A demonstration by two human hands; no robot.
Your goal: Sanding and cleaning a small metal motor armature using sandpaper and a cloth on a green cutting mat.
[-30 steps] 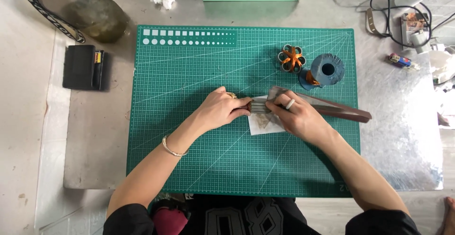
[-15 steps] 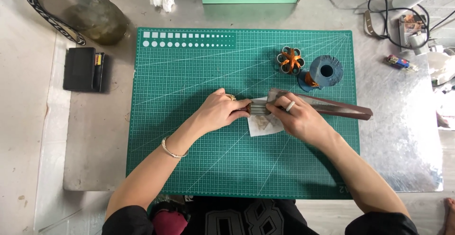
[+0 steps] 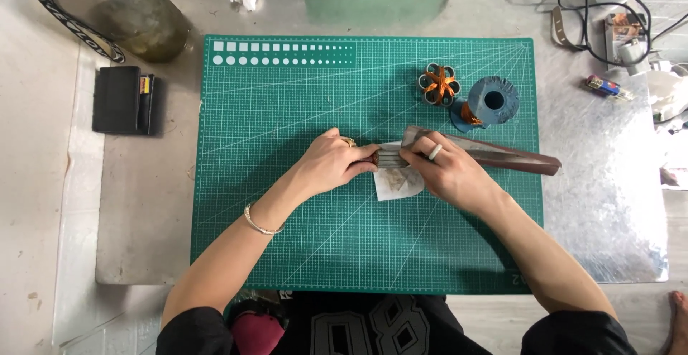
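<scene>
Green cutting mat [image 3: 287,240] | steel table [image 3: 616,212] | cables [image 3: 580,11] behind

Spool [image 3: 493,101] behind strip [image 3: 494,156] (on mat [image 3: 287,240]); wallet [image 3: 127,100] left.

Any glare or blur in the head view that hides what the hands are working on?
Head view: sharp throughout; the green cutting mat is evenly lit; the left hand and right hand cast soft shadows; mild sheen on the metal tabletop at right, clear of the hands.
</scene>
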